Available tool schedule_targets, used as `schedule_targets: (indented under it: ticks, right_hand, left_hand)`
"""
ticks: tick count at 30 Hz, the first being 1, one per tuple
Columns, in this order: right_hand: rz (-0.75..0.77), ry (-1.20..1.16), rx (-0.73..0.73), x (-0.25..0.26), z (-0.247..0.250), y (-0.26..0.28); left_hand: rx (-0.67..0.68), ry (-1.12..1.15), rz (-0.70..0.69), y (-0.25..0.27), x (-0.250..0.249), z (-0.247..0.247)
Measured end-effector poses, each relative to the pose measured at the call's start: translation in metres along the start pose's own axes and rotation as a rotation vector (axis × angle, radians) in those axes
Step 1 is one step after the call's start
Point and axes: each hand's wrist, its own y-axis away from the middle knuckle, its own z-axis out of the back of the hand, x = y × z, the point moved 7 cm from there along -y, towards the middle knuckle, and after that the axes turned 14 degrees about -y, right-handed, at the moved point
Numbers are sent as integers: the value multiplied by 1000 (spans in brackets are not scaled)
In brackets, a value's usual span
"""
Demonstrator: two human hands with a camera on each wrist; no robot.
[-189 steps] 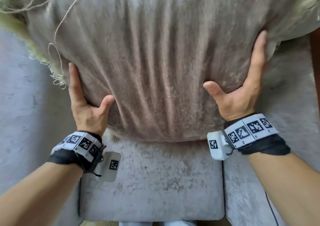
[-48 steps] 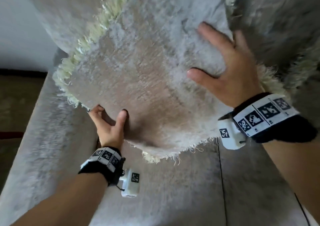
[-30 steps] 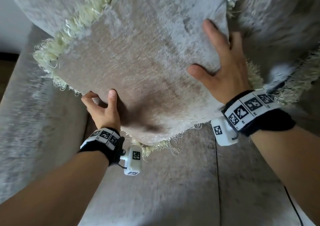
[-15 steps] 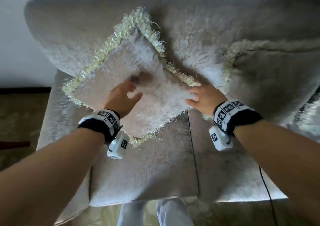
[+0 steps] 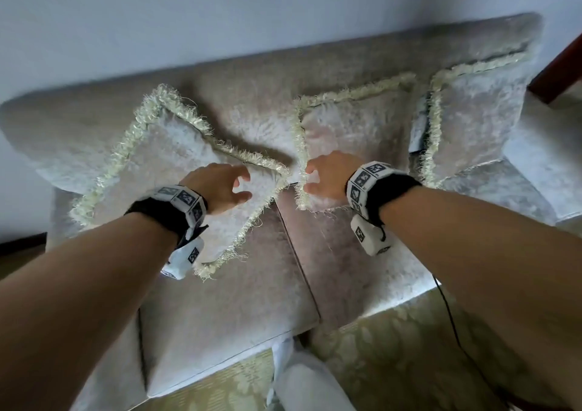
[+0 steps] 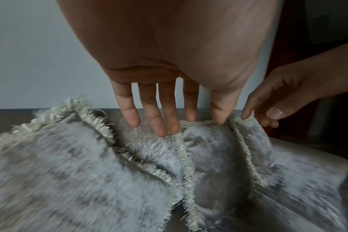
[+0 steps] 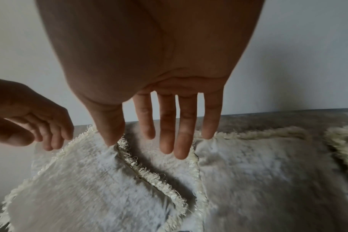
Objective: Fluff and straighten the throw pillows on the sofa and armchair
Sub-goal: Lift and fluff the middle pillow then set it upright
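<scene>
Three grey velvet throw pillows with cream fringe lean on the sofa back (image 5: 252, 64). The left pillow (image 5: 170, 171) stands on a corner like a diamond. The middle pillow (image 5: 356, 127) and the right pillow (image 5: 472, 118) stand straighter. My left hand (image 5: 244, 184) hovers over the left pillow's right corner, with its fingers loosely spread and nothing in them. My right hand (image 5: 310, 177) hangs by the middle pillow's left fringe, also empty. The left wrist view shows my left hand (image 6: 189, 124) with straight fingers above the fringes (image 6: 181, 157). My right hand (image 7: 141, 141) looks the same in the right wrist view.
The grey seat cushions (image 5: 236, 291) meet in a seam below my hands. A patterned rug (image 5: 393, 357) lies in front of the sofa, and a plain wall (image 5: 220, 7) is behind it. Dark red wood (image 5: 557, 67) stands at the far right. A black cable (image 5: 450, 316) trails down the seat front.
Both hands have come off the left pillow and drawn back. That pillow now rests against the sofa back. The head view has pulled away, bringing the middle and right pillows fully into sight.
</scene>
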Motion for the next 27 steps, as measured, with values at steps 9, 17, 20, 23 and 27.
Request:
schedule_targets:
  ticks: [9, 17, 20, 23, 27]
  right_hand:
    - [-115, 8, 39, -85, 6, 77]
    - [-71, 0, -6, -175, 56, 81]
    - [-33, 26, -3, -219, 75, 70]
    - [2, 42, 41, -265, 86, 57]
    - [40, 59, 107, -319, 97, 38]
  left_hand:
    - [-1, -152, -221, 5, -127, 33]
    - [26, -297, -258, -56, -215, 60]
    - [21, -316, -242, -93, -252, 74]
    - [27, -280, -214, -128, -288, 84]
    - [31, -220, -189, -162, -327, 88]
